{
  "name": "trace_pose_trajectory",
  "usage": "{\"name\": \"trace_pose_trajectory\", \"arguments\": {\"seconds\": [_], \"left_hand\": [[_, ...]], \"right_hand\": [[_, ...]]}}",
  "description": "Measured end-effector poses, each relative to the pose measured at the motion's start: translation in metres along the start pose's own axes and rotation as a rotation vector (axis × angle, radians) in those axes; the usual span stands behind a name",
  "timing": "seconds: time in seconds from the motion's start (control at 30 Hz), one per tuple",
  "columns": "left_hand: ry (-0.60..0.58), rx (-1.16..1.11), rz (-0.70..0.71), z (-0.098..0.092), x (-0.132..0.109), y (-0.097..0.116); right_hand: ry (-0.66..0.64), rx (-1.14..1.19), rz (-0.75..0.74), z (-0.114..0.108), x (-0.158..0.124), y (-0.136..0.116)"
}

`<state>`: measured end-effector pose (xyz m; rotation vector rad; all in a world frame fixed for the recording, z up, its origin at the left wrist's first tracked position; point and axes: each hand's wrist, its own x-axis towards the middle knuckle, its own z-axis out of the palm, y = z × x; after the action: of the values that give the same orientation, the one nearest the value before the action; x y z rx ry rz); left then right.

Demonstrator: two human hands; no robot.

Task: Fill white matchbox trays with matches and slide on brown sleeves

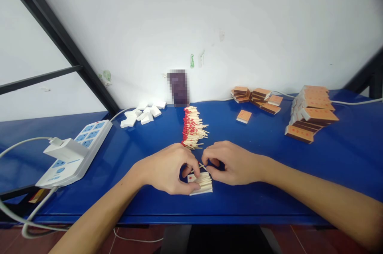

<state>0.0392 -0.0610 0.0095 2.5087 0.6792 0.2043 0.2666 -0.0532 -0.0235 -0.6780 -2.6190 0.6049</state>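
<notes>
A small white tray [204, 190] filled with matches lies on the blue table [269, 166], near its front edge. My left hand [167, 168] curls over the tray's left side, fingers closed on it. My right hand [231, 162] sits just right of the tray with thumb and fingers pinched on a match or two above it. Directly behind my hands lies a long pile of red-tipped matches [193, 127].
Empty white trays [143, 114] lie at the back left, beside a white power strip [76, 152] with a plug and cables. Orange matchbox sleeves [257, 96] sit at the back, one loose sleeve [244, 116] nearer, and a tall stack [312, 112] at the right.
</notes>
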Motion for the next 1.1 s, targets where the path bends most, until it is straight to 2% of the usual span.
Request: {"name": "trace_pose_trajectory", "arguments": {"seconds": [0.17,0.3,0.57,0.77,0.93,1.03,1.1], "left_hand": [[0.073,0.053,0.009,0.000,0.000,-0.001],[0.124,0.198,-0.037,-0.002,0.001,-0.004],[0.078,0.231,-0.059,0.000,0.004,-0.008],[0.041,0.187,-0.091,-0.001,0.003,-0.010],[0.013,0.158,-0.181,-0.005,0.000,-0.007],[-0.013,0.163,-0.214,-0.008,0.000,-0.006],[-0.014,0.171,-0.217,-0.008,0.001,-0.006]], "right_hand": [[-0.016,-0.075,-0.009,0.001,0.001,0.005],[-0.043,-0.125,-0.017,0.001,0.001,0.006],[-0.066,-0.139,-0.020,0.002,0.000,0.007],[-0.075,-0.297,0.049,-0.004,0.003,0.007],[-0.071,-0.398,0.053,-0.010,0.000,0.014],[-0.050,-0.303,0.087,-0.016,-0.002,0.009],[-0.096,-0.158,0.065,-0.020,-0.002,0.001]]}}
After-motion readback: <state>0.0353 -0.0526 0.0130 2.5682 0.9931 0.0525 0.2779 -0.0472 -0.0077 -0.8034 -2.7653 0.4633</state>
